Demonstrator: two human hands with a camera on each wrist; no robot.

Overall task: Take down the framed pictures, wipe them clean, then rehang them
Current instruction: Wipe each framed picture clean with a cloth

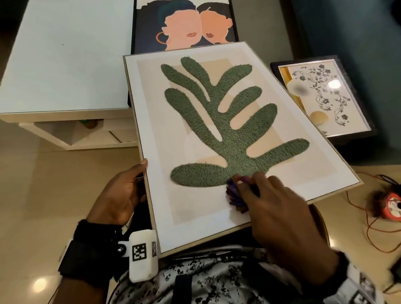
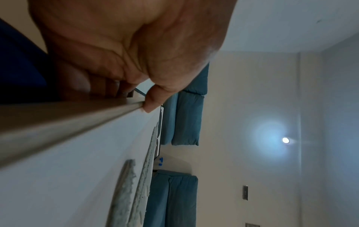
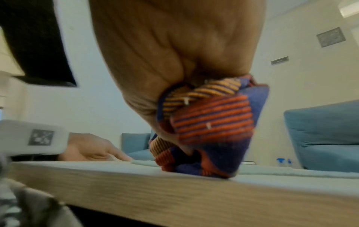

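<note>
While gripped, striped cloth (image 3: 209, 122) — tufted leaf picture (image 1: 217, 127)

— What am I looking at on my lap?

— I see a large light-wood-framed picture of a fuzzy green leaf on a beige and white ground (image 1: 228, 127), lying tilted across my knees, face up. A bunched purple cloth with orange stripes (image 1: 235, 193) is pressed on its lower part, just below the leaf's stem.

— And the others?

— A black-framed portrait of two faceless heads (image 1: 183, 20) lies beyond its top edge, partly covered by it. A dark-framed glazed print with a floral scroll (image 1: 324, 98) lies to the right, near but apart.
</note>
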